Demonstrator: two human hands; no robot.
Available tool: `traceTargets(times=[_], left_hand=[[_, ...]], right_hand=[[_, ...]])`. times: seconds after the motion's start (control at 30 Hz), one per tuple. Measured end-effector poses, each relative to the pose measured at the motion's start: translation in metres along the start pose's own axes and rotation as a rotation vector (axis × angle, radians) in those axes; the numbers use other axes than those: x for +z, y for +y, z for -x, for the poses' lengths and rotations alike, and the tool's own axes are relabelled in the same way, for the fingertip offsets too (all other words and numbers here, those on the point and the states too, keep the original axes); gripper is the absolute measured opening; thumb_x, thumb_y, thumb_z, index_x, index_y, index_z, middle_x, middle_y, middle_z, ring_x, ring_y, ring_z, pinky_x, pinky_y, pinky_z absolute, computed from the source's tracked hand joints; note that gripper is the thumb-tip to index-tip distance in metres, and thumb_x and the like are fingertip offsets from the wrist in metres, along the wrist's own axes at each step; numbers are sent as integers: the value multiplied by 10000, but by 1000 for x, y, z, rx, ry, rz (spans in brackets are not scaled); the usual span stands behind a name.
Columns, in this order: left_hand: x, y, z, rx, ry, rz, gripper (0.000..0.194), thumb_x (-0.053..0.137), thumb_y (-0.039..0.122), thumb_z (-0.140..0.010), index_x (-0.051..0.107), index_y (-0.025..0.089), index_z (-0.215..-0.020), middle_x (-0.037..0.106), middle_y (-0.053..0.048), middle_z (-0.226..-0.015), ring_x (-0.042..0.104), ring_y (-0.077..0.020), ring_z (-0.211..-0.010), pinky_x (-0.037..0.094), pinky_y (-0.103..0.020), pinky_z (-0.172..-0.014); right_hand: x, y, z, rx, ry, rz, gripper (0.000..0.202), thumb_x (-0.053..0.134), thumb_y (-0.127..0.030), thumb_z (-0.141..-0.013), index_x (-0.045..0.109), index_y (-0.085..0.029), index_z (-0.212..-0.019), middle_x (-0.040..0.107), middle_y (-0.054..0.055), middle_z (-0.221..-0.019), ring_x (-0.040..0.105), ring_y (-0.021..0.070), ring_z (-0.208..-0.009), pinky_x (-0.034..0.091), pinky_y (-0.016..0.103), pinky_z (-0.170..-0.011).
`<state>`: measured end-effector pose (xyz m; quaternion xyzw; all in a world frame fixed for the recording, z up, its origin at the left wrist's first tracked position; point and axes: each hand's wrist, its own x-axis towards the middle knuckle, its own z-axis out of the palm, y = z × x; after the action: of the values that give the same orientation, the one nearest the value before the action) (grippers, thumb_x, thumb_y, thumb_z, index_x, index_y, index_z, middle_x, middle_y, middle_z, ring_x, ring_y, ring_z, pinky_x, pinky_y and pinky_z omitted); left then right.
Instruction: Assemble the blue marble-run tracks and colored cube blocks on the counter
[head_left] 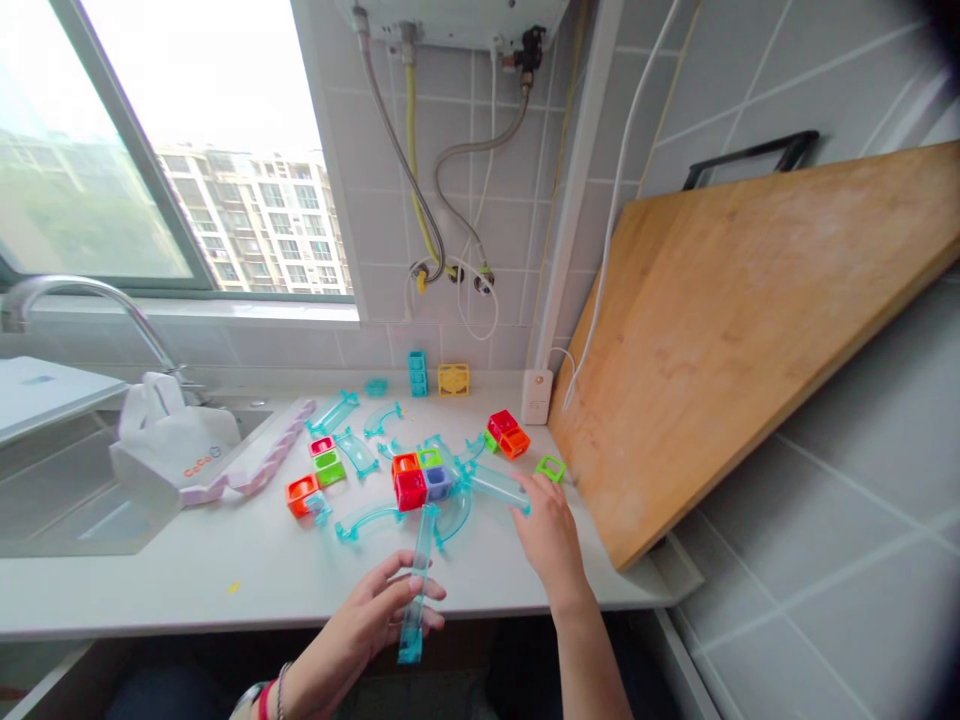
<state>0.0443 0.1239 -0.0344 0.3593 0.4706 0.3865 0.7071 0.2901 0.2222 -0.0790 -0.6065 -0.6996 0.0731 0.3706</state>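
Observation:
My left hand [367,610] grips a straight translucent teal track piece [424,535] between thumb and fingers, near the counter's front edge. The fingers of my right hand [551,530] are closed on the end of another teal track piece [491,483], whose far end lies among other tracks. Between my hands, just beyond them, sits a cluster of hollow cubes: a red cube [409,490] with orange, green and purple ones beside it. A curved teal track [454,520] lies in front of the cluster, and another curved track [369,520] is to its left.
More cubes, including an orange one [301,495], and several teal tracks lie leftward. Red and orange cubes [510,434] and a green cube [551,467] are at right. A large wooden board [750,330] leans on the right wall. A white bag [176,440] stands by the sink.

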Motion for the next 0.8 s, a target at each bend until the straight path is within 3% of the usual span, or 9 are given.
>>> traceTargets(times=[0.13,0.27,0.4,0.53,0.63,0.8], left_hand=[[6,5,-3,-13,3,-14,353,704,417,-890,565,209,-1139,697,-128,-1179,713,-263,-958,506,-364,-829],[6,5,-7,-18,-6,-8,378,701,437,-889,569,205,-1156,690,-138,-1200,711,-278,-991,518,-388,-857],[3,2,-9,-12,-12,12,376,678,440,-909,570,204,-1181,687,-145,-1214,707,-285,-1023,521,-394,-859],[3,2,-10,-2,-17,17,355,658,431,-926,556,203,-1178,688,-145,-1218,704,-284,-1038,519,-397,-868],[6,4,-10,-1,-8,30,374,668,434,-916,541,202,-1179,694,-146,-1209,709,-286,-1028,522,-402,-868],[8,5,-13,1,-11,54,382,661,429,-925,519,206,-1200,685,-157,-1276,712,-291,-1051,524,-414,-890]], right_hand=[[2,1,0,20,-20,-58,487,613,-99,-800,681,-276,-1248,691,74,-1122,641,290,-1103,512,392,-965],[-3,2,-2,99,-41,-238,367,628,-245,-853,688,-212,-1213,714,101,-1164,673,276,-1055,530,372,-918],[-11,7,-6,205,-52,-391,389,626,-386,-877,718,-171,-1188,748,121,-1143,705,258,-956,543,340,-836],[-12,9,-9,316,-77,-464,482,566,-559,-910,778,-139,-1016,758,95,-799,690,233,-722,519,312,-675],[-5,9,-9,466,-83,-578,614,501,-672,-911,765,-118,-911,617,30,-516,599,195,-504,462,288,-518],[9,6,-8,645,-81,-809,690,464,-756,-887,719,-115,-864,530,-14,-445,505,147,-388,425,255,-407]])
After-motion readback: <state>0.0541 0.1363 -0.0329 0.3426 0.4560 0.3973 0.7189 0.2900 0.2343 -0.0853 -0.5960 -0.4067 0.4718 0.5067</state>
